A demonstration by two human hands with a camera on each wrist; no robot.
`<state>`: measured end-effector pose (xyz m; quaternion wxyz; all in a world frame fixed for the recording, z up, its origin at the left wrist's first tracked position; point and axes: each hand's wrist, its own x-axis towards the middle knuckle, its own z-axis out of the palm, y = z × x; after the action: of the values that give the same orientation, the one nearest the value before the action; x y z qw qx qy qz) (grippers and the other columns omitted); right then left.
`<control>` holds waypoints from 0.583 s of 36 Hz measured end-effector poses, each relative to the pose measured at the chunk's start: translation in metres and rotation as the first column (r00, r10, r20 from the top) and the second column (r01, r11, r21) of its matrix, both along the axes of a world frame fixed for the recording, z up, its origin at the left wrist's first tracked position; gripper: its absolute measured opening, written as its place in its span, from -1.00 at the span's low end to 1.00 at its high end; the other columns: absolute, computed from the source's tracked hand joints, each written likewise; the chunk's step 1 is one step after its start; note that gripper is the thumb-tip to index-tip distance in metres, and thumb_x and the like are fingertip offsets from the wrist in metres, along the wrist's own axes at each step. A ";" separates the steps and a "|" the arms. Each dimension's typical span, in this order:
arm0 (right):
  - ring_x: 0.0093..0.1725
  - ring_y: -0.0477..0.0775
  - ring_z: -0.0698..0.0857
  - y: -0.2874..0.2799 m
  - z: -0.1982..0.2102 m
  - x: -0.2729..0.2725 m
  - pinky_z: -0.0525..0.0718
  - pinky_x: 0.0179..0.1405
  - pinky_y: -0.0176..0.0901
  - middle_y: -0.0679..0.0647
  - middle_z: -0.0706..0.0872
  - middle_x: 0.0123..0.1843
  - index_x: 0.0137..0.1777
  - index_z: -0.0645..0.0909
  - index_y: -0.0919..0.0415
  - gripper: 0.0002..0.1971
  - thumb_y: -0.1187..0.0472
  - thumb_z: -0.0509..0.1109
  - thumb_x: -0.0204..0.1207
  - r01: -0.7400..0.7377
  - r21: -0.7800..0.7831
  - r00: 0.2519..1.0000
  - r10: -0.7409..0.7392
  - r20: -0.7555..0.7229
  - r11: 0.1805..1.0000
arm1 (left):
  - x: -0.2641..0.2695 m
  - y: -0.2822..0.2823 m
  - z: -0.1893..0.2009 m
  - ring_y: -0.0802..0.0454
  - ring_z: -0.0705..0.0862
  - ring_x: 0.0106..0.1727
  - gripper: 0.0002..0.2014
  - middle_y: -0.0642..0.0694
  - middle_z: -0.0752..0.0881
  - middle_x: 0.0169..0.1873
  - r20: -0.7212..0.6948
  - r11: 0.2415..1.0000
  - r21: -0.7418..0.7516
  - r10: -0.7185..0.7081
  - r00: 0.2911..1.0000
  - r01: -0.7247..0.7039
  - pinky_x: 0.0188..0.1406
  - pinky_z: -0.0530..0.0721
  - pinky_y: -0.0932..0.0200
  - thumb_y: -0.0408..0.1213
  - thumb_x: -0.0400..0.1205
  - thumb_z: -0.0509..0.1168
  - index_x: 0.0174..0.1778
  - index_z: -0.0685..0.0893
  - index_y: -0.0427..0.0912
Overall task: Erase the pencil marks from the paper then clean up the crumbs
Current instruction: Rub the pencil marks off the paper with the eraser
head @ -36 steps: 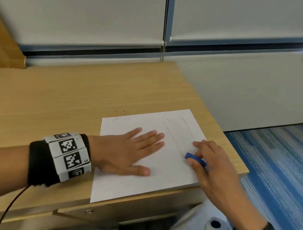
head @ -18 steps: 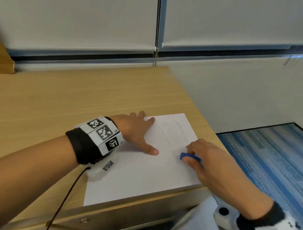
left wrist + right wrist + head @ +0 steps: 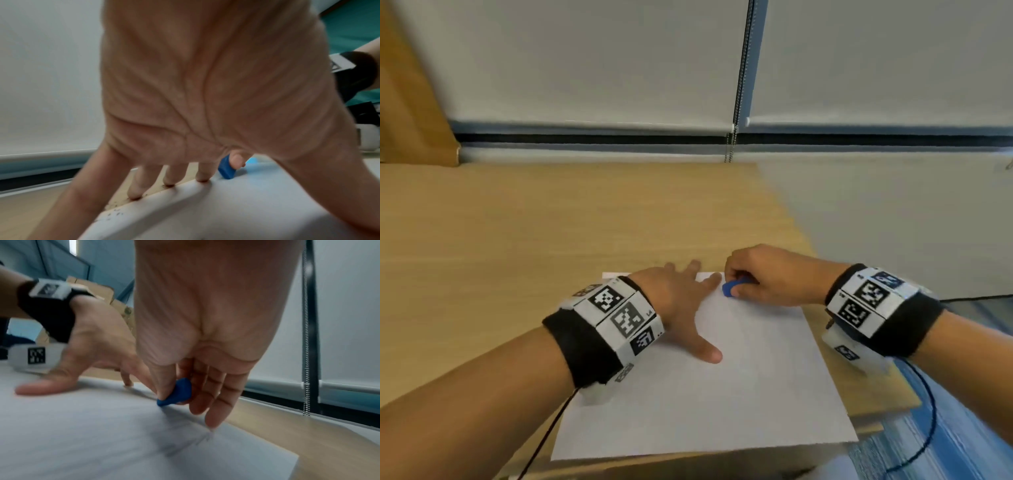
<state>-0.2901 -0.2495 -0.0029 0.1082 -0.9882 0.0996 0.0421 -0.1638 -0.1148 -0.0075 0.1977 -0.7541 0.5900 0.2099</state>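
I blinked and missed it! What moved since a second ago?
The right hand slid the eraser up the paper to its far edge. The left hand moved up too, fingertips now at that edge. The eraser stays pinched; the paper stays pressed flat.

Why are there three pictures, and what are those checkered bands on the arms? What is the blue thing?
These are a person's two hands, filmed by three cameras at once. The big picture comes from a camera on the head; the other two come from cameras strapped to each wrist, under the patterned bands. A sheet of paper lies on a wooden desk. The left hand presses flat to keep the paper in place. The right hand pinches a blue eraser against it. Dark crumbs sit near the paper's far edge.
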 end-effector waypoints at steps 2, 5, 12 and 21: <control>-0.10 0.03 0.57 -0.002 -0.001 0.009 0.57 -0.09 -0.09 0.03 0.66 -0.01 0.04 0.63 0.20 -0.85 0.14 0.33 0.60 -0.043 -0.002 0.999 0.043 -0.010 0.999 | 0.001 0.001 -0.001 -0.31 -0.09 0.71 0.24 -0.01 -0.31 0.71 -0.014 1.000 -0.021 -0.006 1.000 0.006 0.57 0.19 -0.30 0.51 0.30 0.36 0.67 -0.34 0.26; -0.12 0.01 0.58 -0.005 -0.001 0.010 0.56 -0.11 -0.16 0.03 0.66 -0.01 0.05 0.64 0.20 -0.86 0.16 0.34 0.60 -0.067 0.032 0.998 0.068 -0.015 0.997 | 0.003 0.001 -0.004 -0.33 -0.12 0.71 0.25 -0.01 -0.30 0.71 -0.030 0.999 -0.036 -0.008 1.000 0.006 0.59 0.13 -0.29 0.51 0.28 0.37 0.67 -0.35 0.27; -0.21 -0.13 0.62 -0.009 0.005 0.003 0.56 -0.22 -0.35 -0.13 0.70 -0.16 -0.04 0.70 0.08 -0.93 0.14 0.45 0.53 -0.099 0.164 0.982 0.123 -0.140 0.981 | 0.002 0.000 -0.003 -0.31 -0.17 0.71 0.26 0.01 -0.37 0.69 0.006 1.000 -0.013 -0.014 1.000 0.014 0.61 0.11 -0.26 0.53 0.30 0.32 0.67 -0.39 0.21; -0.34 -0.16 0.54 -0.013 0.005 0.004 0.50 -0.34 -0.37 0.07 0.72 -0.23 -0.14 0.71 0.13 -0.94 0.17 0.51 0.48 -0.029 0.263 0.976 0.085 -0.201 0.964 | 0.002 0.000 -0.004 -0.32 -0.17 0.71 0.27 0.01 -0.38 0.68 0.025 1.000 -0.005 -0.014 1.000 0.014 0.60 0.11 -0.27 0.56 0.29 0.31 0.66 -0.40 0.20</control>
<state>-0.2864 -0.2622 0.0020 0.2237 -0.9581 0.0755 0.1622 -0.1619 -0.1150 -0.0112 0.2044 -0.7531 0.5932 0.1978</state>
